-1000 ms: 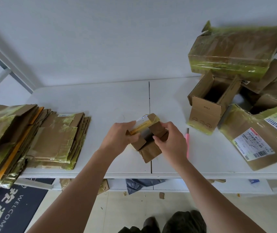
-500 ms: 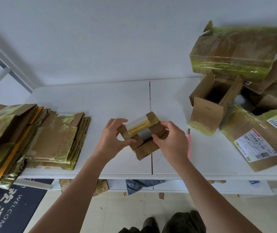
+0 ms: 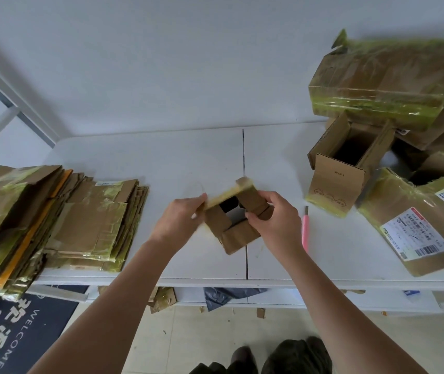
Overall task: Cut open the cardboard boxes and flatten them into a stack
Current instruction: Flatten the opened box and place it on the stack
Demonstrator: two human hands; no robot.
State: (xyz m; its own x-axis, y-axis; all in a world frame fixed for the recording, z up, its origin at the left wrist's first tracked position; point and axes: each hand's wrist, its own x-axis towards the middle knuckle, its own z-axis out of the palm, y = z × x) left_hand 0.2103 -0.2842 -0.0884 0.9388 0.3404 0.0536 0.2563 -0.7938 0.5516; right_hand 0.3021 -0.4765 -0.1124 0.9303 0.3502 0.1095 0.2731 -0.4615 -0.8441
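Head view: both hands collapsing a small cardboard box (image 3: pixel 235 221) above the white table (image 3: pixel 161 163).

The box sits between the hands, its long axis running from 7 to 1 o'clock. The left hand (image 3: pixel 179 221) pinches the taped flap at its 9 o'clock side; the right hand (image 3: pixel 276 224) grips its 3 o'clock side. The flattened stack (image 3: pixel 94 225) lies at 9 o'clock, nearer the left hand.

Bare forearms, no sleeves; hands (image 3: pixel 277 225) ungloved; dark shoes (image 3: pixel 296 357).

counter (image 3: pixel 183 155): white, seam down the middle
left: flattened cardboard stack (image 3: pixel 61 222)
right: taped boxes (image 3: pixel 415 220), pink cutter (image 3: pixel 305 230)
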